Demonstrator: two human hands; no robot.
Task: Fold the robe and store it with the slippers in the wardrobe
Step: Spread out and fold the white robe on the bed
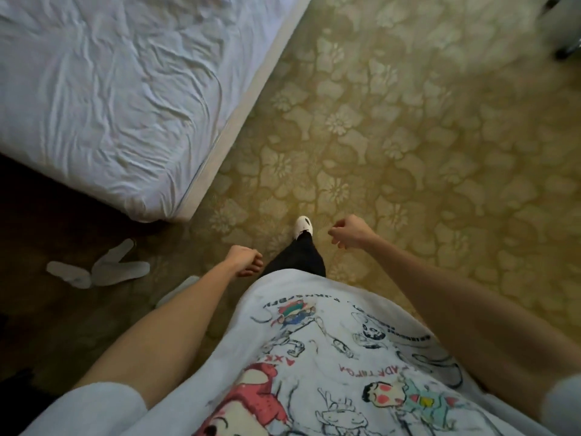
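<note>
Presently, slippers (97, 270): white, scattered on the carpet (408, 152) at my left, just off the bed (110, 89) corner. Robe: not in sight. Left hand (243, 259): loosely curled, holding nothing. Right hand (347, 231): likewise curled, empty. Risk: walking on, I could tread on the slippers or pass them by, lying low in shadow.

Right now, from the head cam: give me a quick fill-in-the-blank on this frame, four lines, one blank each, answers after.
1. The white slippers lie on the ____, near the bed's corner.
2. The bed is covered by a wrinkled ____ sheet.
3. The left hand and right hand each hold ____.
4. The shoe stepping forward is ____ in colour.

Missing words: carpet; white; nothing; white.
</note>
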